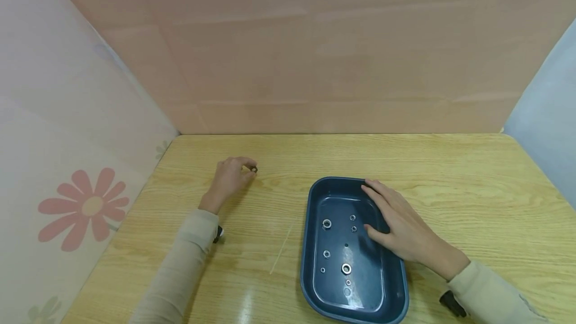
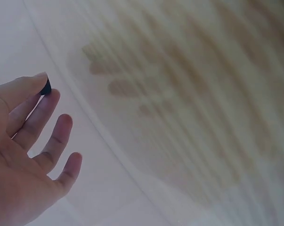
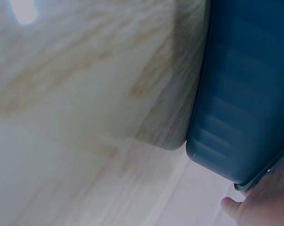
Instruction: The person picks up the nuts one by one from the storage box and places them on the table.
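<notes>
The left hand (image 1: 230, 178) pinches a small dark nut (image 1: 254, 169) between thumb and fingertips, held near the tabletop left of the tray. In the left wrist view that nut (image 2: 47, 87) shows as a black piece at the fingertips, the other fingers apart and loosely bent. A dark blue rectangular tray (image 1: 305, 254) sits in front, with several silver nuts of different sizes on its floor, among them a large nut (image 1: 342, 269). Over the tray's right rim lies the right hand (image 1: 402, 229), fingers extended and spread, the thumb reaching inside. Part of that rim is hidden beneath it.
The tray stands on a wood-grain table (image 1: 472, 189). A brown paper-like wall (image 1: 333, 64) rises behind the table's back edge. To the left is a pale panel (image 1: 67, 129) with a pink flower print; a light blue panel (image 1: 549, 109) is at the right.
</notes>
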`<state>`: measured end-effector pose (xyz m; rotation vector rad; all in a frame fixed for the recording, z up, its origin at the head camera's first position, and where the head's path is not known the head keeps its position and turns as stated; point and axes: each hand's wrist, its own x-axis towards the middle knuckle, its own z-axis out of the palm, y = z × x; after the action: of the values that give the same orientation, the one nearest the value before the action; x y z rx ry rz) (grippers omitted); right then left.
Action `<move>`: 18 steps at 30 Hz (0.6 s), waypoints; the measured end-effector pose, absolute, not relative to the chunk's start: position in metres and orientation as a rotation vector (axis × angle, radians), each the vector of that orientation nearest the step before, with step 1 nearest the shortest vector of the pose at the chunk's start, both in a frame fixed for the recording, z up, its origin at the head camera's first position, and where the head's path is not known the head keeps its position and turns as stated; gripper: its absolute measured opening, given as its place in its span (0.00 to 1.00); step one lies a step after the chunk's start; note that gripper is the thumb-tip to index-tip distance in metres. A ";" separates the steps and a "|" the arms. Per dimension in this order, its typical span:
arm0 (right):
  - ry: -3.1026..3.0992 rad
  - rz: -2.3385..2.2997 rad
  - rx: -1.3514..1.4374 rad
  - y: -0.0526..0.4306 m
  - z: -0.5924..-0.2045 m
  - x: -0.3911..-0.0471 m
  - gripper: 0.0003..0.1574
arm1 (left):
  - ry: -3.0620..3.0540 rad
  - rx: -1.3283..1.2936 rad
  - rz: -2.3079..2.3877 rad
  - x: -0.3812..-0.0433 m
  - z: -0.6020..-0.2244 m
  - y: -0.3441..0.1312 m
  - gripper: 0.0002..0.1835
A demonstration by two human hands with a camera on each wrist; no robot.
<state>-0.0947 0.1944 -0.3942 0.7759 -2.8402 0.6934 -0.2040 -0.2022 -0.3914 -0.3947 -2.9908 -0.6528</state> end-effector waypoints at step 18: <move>-2.852 0.694 0.773 0.195 -0.392 -0.093 0.52 | -3.095 -0.369 -0.646 -0.206 -0.394 -0.202 0.14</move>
<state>-0.0932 0.1946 -0.3921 0.7729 -2.8518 0.6941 -0.2063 -0.2025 -0.3937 -0.3690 -3.0951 -0.6463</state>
